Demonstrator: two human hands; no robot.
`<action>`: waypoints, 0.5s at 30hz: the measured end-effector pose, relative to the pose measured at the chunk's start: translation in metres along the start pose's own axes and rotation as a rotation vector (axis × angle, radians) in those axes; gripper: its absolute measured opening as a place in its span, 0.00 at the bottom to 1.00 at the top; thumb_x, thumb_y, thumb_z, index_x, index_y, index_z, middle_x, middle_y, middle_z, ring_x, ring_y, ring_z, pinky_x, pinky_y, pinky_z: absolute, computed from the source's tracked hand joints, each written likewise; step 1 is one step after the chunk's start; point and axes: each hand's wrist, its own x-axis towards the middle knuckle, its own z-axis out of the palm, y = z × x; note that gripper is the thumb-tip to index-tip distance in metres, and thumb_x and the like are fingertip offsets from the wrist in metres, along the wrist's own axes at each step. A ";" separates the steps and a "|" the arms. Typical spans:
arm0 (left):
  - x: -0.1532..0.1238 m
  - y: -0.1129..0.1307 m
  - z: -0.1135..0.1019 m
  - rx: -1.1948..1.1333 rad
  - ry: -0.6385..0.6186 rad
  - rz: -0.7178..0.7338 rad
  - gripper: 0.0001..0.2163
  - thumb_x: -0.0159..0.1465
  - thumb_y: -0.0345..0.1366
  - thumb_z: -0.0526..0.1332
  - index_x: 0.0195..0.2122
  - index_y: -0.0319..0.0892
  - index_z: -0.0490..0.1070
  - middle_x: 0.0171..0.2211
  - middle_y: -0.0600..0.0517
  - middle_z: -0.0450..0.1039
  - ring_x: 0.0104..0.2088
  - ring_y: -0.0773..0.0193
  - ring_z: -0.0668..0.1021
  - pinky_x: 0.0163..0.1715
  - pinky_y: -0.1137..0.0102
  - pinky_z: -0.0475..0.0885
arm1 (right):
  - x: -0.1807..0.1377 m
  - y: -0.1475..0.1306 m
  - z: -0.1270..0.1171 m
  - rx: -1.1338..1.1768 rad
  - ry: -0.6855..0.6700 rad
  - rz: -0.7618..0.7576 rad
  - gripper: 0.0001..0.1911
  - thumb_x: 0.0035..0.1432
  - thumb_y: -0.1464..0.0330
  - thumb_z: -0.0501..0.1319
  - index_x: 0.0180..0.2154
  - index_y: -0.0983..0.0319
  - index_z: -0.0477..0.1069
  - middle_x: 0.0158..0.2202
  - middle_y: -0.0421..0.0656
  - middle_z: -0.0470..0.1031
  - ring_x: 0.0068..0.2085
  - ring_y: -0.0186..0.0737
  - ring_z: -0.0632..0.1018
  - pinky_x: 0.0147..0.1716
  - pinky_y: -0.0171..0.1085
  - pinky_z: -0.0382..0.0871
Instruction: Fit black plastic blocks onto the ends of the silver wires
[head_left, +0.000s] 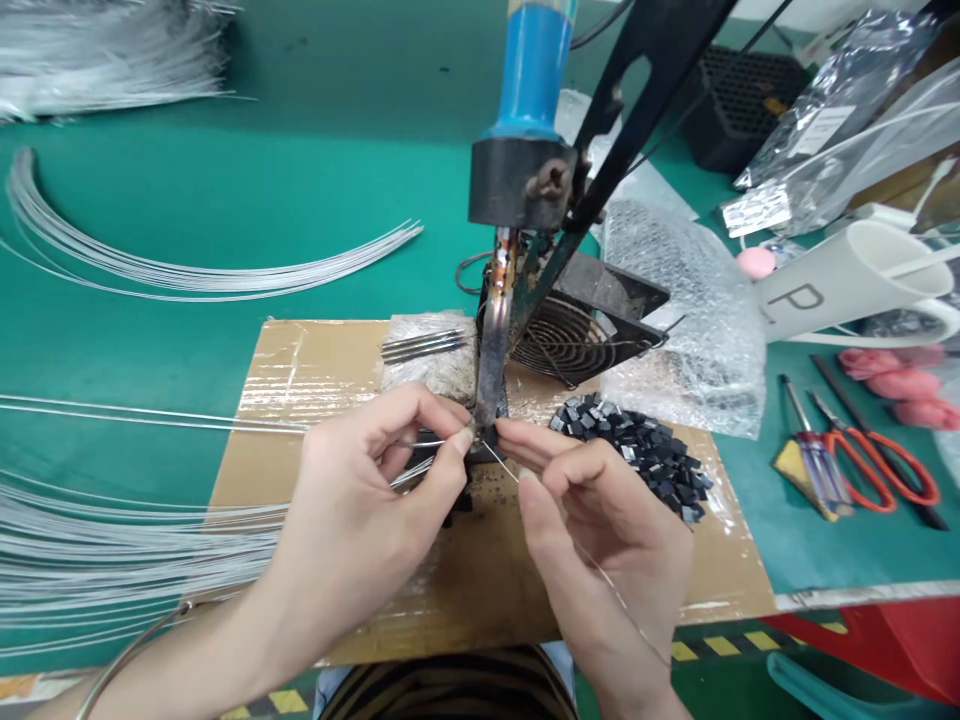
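Note:
Under the tip of a blue-handled soldering iron (495,350), held point-down in a stand, my two hands nearly meet. My left hand (382,480) pinches the end of a thin white wire (270,427) that runs in from the left. Between the fingers of my right hand (600,530) is a strand of solder wire (600,570), its end up by the iron's tip and its tail hanging across the palm. Whether the solder touches the tip is too small to tell. Just beyond my right fingers lies a pile of small black parts (637,450).
Cardboard (292,370) covers the work spot. Behind it stand a black fan (577,335) and bubble wrap (682,310). More white wires (135,550) lie left, with a curved bundle (225,280) above. A white mug (840,280), orange-handled scissors (862,470) and a screwdriver (817,460) are right.

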 end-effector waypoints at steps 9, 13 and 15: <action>0.000 0.000 -0.001 0.003 0.001 -0.013 0.05 0.61 0.33 0.66 0.28 0.44 0.75 0.30 0.54 0.82 0.33 0.63 0.84 0.26 0.74 0.72 | 0.000 0.001 0.003 0.018 0.026 0.017 0.10 0.66 0.75 0.64 0.32 0.57 0.71 0.52 0.45 0.85 0.55 0.45 0.84 0.57 0.44 0.78; 0.001 0.001 0.000 0.028 0.007 -0.022 0.05 0.60 0.33 0.66 0.27 0.44 0.75 0.32 0.52 0.83 0.33 0.62 0.84 0.25 0.74 0.72 | 0.001 0.000 0.004 -0.012 0.046 0.019 0.10 0.66 0.74 0.65 0.31 0.57 0.72 0.51 0.48 0.86 0.54 0.49 0.85 0.57 0.47 0.78; 0.001 0.001 0.000 0.026 0.010 -0.018 0.05 0.60 0.33 0.66 0.27 0.44 0.75 0.32 0.52 0.83 0.33 0.62 0.84 0.25 0.74 0.71 | 0.001 0.000 0.004 -0.020 0.050 0.016 0.10 0.65 0.74 0.65 0.31 0.57 0.72 0.51 0.48 0.86 0.54 0.49 0.85 0.57 0.47 0.78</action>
